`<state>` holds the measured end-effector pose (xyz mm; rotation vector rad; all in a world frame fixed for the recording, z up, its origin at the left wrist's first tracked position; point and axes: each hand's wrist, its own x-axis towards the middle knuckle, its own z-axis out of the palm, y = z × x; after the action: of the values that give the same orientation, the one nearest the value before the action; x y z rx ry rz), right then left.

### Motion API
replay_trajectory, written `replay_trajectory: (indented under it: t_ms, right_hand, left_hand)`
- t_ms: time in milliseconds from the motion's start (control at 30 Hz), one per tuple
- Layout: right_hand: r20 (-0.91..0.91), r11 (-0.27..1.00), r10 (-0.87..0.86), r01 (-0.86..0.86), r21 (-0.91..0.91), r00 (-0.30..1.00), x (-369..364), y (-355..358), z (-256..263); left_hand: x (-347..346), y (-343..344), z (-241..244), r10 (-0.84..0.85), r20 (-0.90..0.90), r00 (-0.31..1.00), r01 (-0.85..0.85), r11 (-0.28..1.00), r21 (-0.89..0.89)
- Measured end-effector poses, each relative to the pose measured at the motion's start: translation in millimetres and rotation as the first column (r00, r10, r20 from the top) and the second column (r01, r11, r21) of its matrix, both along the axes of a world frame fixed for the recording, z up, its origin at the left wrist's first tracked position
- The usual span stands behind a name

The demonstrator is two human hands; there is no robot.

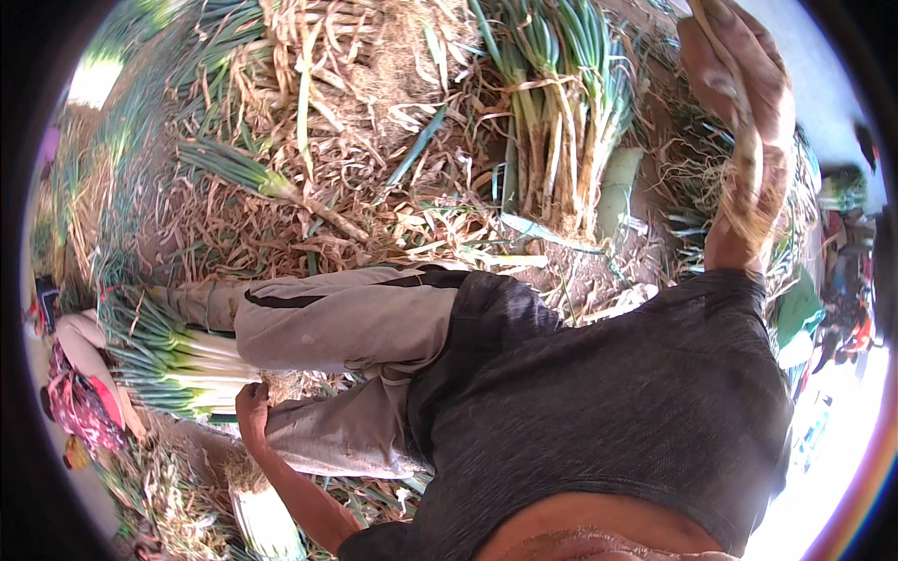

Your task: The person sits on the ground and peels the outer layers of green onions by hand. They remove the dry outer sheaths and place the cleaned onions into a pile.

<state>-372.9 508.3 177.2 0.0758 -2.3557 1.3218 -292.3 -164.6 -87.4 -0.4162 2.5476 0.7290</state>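
Observation:
My right hand (744, 91) is raised at the upper right, its fingers closed around a long green onion stalk (749, 151). Dry roots (756, 228) hang from the stalk's end, over my forearm. At the left, my left hand (252, 410) is beside my knee, at the root ends of a pile of cleaned green onions (203, 365) with white shanks. Its fingers look curled, but their grip on anything is unclear. An upright sheaf of uncleaned green onions (561, 140) stands before me, and a single onion (280, 186) lies on the litter.
Dry peeled leaves (266, 228) litter the ground. More root-ended onions (393, 42) are heaped at the top. A white-shanked bundle (265, 519) lies at the bottom left. Another person (88, 400) is at the far left. Green sheeting (798, 308) shows at the right.

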Motion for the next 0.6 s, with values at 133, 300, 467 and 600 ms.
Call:
replay_trajectory:
  t_ms: [133, 300, 467, 600]
  right_hand:
    - [-0.186, 0.894, -0.385, 0.416, 0.167, 0.904, -2.8, 46.0, -27.7]
    - [-0.202, 0.745, -0.493, 0.53, 0.404, 0.846, -18.3, 131.7, -158.0]
    - [0.601, 0.766, -0.639, 0.326, 0.555, 0.48, 45.0, 127.4, -360.5]
    - [0.327, 0.718, -0.61, 0.33, 0.612, 0.722, 89.7, 172.5, -503.3]
  left_hand:
    - [-8.8, -1.6, -3.7, 0.012, -0.037, 0.999, -0.011, 0.999, 0.035]
    - [5.9, 9.0, 17.1, 0.035, -0.112, 0.993, -0.037, 0.999, -0.017]
    - [19.1, -1.7, 18.9, 0.093, -0.136, 0.986, -0.095, 0.995, -0.007]
    - [28.3, -2.0, 31.4, 0.085, -0.182, 0.98, -0.094, 0.995, -0.043]
